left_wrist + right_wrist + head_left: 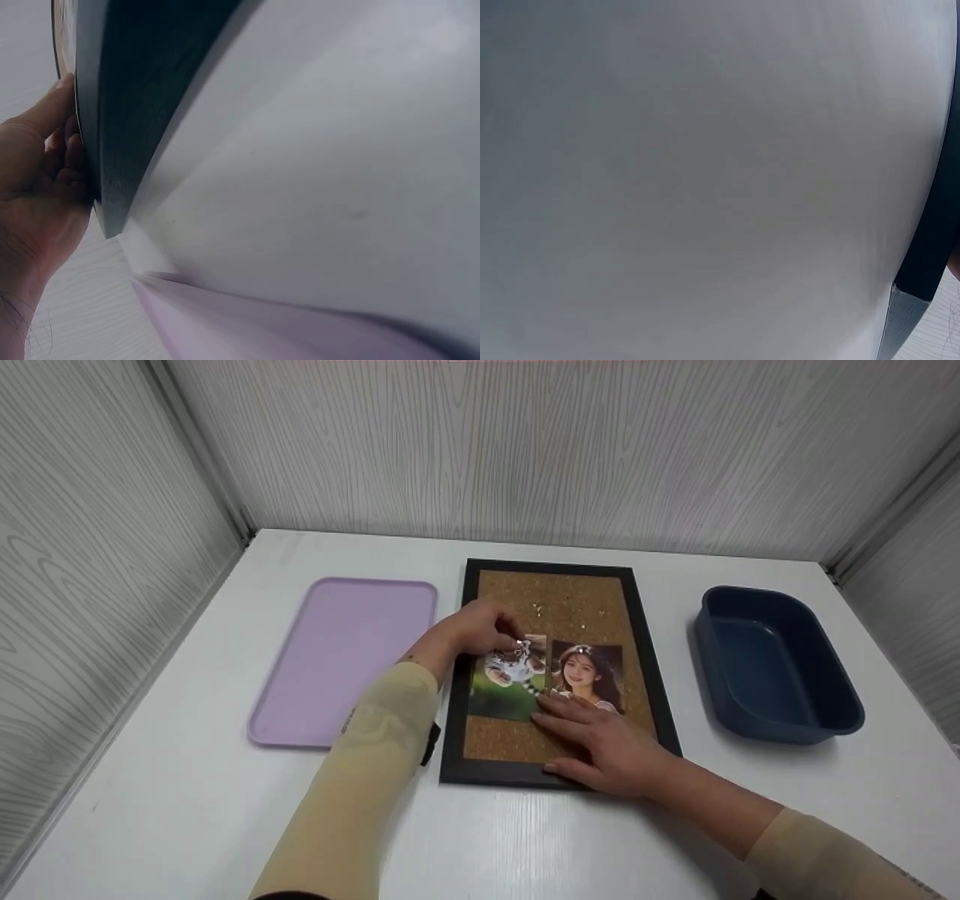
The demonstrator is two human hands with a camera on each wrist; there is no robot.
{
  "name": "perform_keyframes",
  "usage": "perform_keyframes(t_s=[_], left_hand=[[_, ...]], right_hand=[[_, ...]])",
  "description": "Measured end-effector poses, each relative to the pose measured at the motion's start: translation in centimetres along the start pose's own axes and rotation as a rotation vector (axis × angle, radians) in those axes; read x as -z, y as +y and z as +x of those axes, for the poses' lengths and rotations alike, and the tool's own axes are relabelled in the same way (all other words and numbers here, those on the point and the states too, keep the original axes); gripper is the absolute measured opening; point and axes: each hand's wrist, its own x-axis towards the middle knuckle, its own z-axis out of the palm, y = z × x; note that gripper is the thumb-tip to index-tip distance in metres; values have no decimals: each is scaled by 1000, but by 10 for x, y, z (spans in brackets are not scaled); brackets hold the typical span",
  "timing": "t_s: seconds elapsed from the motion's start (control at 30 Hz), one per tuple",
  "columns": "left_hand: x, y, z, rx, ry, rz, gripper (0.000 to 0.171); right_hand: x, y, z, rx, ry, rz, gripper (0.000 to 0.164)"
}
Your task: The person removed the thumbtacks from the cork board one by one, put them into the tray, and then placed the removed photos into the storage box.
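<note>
A cork board (600, 600) with a black frame lies flat on the white table. On its cork are a tiger photo (499, 697) and, to its right, a portrait photo (600, 667) with a small shiny pin near its top edge. My left hand (484, 628) reaches over the frame's left side and pinches a small clear push pin (519, 643) at the tiger photo's top edge. My right hand (611, 746) rests palm down with fingers spread, covering the portrait photo's lower edge; its fingertips reach the tiger photo's right edge. The left wrist view shows the left hand (45, 172) beside the frame.
A purple tray (360, 660) lies left of the board, under the left forearm in the head view. To the right stands a deep blue bin (772, 675). Several small shiny pins (538, 608) dot the upper cork. Pale wood-grain panels (525, 450) enclose the table's back and sides.
</note>
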Motion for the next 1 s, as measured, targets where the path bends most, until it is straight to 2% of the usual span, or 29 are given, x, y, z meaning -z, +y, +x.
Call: perform_keyframes(t_s=[0.3,0.67,1.0], left_hand=[[-2,-1,1,3,7,-5,15],[1,-6,1,-18,-24,-3,20],[-1,-4,0,0,-4,-25,18]], right_hand=[[0,0,0,-17,-17,16,69],[0,0,1,-22,-22,13,69],[2,-1,1,-23,-31,24,70]])
